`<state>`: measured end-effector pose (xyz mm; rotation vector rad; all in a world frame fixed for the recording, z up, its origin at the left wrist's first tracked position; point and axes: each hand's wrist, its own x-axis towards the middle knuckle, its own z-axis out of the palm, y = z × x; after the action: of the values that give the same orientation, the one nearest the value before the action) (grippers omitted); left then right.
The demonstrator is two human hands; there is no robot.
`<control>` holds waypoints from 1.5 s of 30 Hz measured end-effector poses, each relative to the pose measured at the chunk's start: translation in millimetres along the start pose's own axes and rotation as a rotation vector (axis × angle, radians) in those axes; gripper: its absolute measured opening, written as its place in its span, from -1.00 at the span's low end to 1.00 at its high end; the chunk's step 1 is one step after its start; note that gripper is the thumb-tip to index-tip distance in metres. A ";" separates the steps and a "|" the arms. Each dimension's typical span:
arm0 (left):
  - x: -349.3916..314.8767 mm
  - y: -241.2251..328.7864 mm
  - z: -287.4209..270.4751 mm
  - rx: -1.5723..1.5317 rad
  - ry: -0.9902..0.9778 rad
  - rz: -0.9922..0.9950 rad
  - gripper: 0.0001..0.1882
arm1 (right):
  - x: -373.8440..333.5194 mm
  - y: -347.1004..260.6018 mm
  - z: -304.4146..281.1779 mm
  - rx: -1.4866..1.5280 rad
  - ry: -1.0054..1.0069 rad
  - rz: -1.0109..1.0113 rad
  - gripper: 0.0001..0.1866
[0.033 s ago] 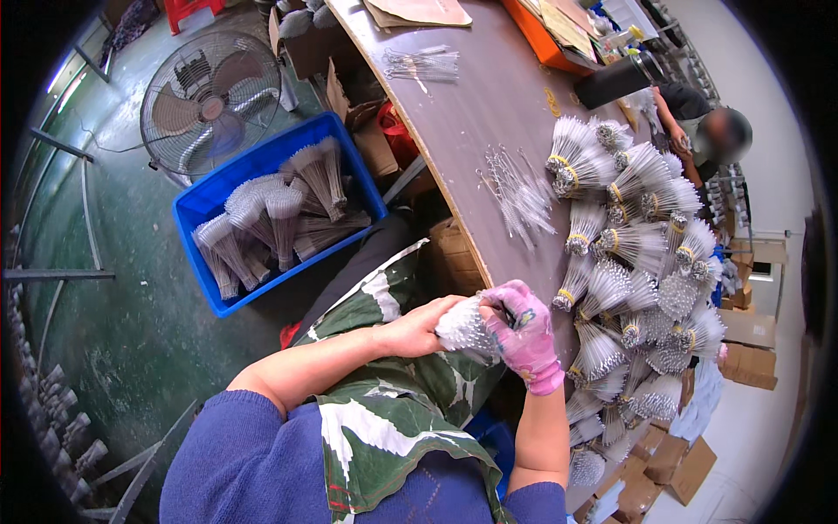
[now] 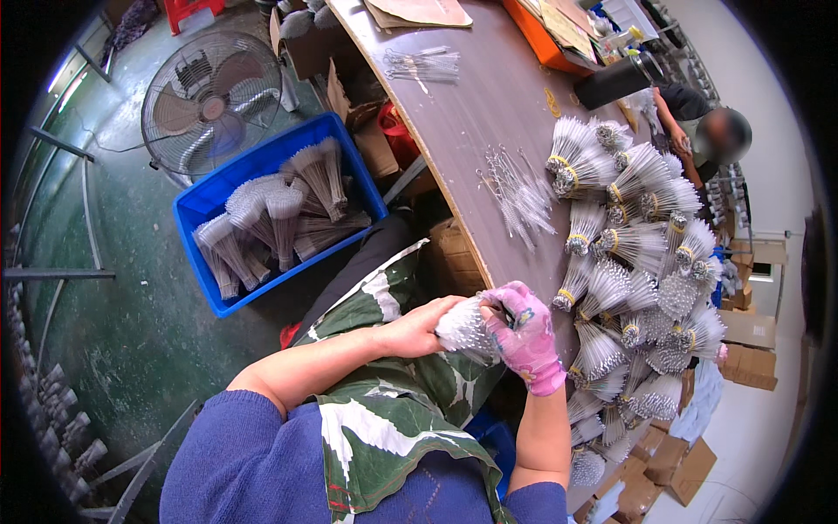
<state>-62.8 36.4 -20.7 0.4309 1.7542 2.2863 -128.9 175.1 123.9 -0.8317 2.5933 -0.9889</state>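
Note:
My bare left hand (image 2: 425, 329) wraps round a bundle of thin wire-stemmed brushes (image 2: 465, 330) with white bristly tips, held above my lap at the table's edge. My right hand (image 2: 526, 339), in a pink flowered glove, is closed with its fingers curled against the right side of that bundle. What its fingertips pinch is hidden. Loose thin brushes (image 2: 517, 194) with wire loops lie on the brown table (image 2: 471, 122) just beyond my hands. To the right is a big heap of similar bundles (image 2: 633, 244), several tied with yellow bands.
A blue bin (image 2: 194, 253) of more bundles stands on the floor at left, beside a floor fan (image 2: 212, 106). Farther along the table are a small brush pile (image 2: 422, 65), a black flask (image 2: 618, 80) and an orange box (image 2: 537, 39). Another person (image 2: 690, 109) sits at far right.

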 end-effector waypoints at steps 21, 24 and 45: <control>3.4 35.5 -10.7 0.249 -0.087 0.071 -0.41 | -28.5 -8.1 22.3 -0.197 0.297 -0.168 -0.85; 4.8 30.8 -18.7 0.251 -0.106 0.045 -0.42 | -26.1 -3.0 26.1 -0.193 0.320 -0.163 -0.86; -2.5 40.7 -7.4 0.272 -0.209 -0.040 -0.36 | -50.7 12.6 40.1 -0.044 0.447 -0.013 -0.73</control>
<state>-63.2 18.3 16.6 0.6522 1.9492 1.9022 -76.9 191.3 86.9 -0.7023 2.9904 -1.2472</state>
